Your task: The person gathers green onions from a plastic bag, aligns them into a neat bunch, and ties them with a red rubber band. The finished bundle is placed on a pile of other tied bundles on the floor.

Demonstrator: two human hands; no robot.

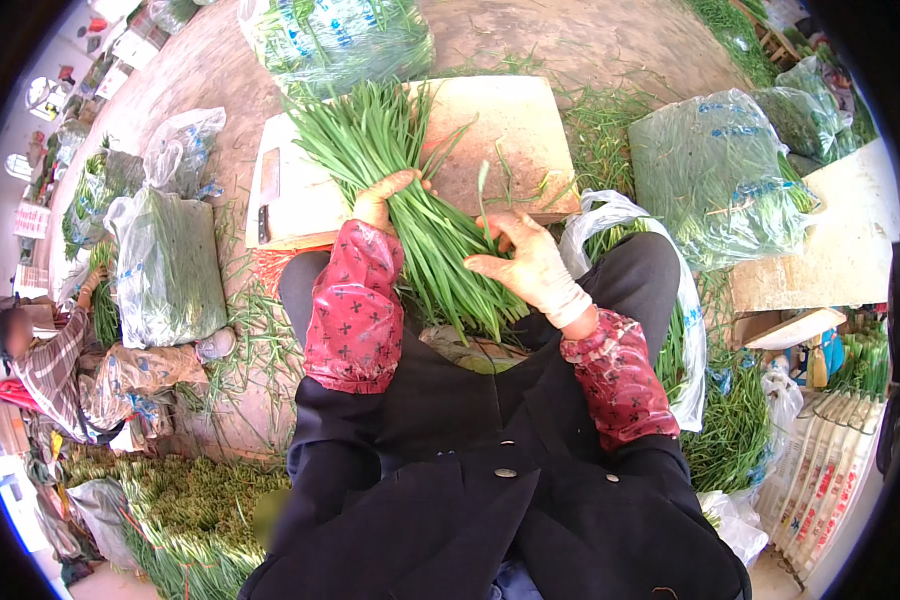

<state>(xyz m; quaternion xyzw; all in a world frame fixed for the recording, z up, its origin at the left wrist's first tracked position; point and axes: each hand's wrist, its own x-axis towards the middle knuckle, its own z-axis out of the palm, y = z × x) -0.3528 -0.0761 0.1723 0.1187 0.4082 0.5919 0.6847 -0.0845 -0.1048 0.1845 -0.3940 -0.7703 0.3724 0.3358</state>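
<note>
A large bunch of long green leaf vegetables, apparently garlic chives (pixel 450 259), slants over the near edge of a wooden board (pixel 495 135). My left hand (pixel 381 199) is closed around its middle. To the right of the bunch, my right hand (pixel 529 262) has its thumb and fingers apart beside the leaves, with a single leaf rising near the fingertips; whether they touch it I cannot tell. A knife with a black handle (pixel 263 225) lies on the pale left part of the board. A few loose leaves (pixel 506 169) are scattered on the board's right part.
Clear plastic bags of greens stand beyond the board (pixel 352 45), at the left (pixel 169 270) and at the right (pixel 720 180). An open white bag (pixel 690 315) is by my right knee. Loose leaves (pixel 262 345) litter the floor. Another person (pixel 52 367) sits at the far left.
</note>
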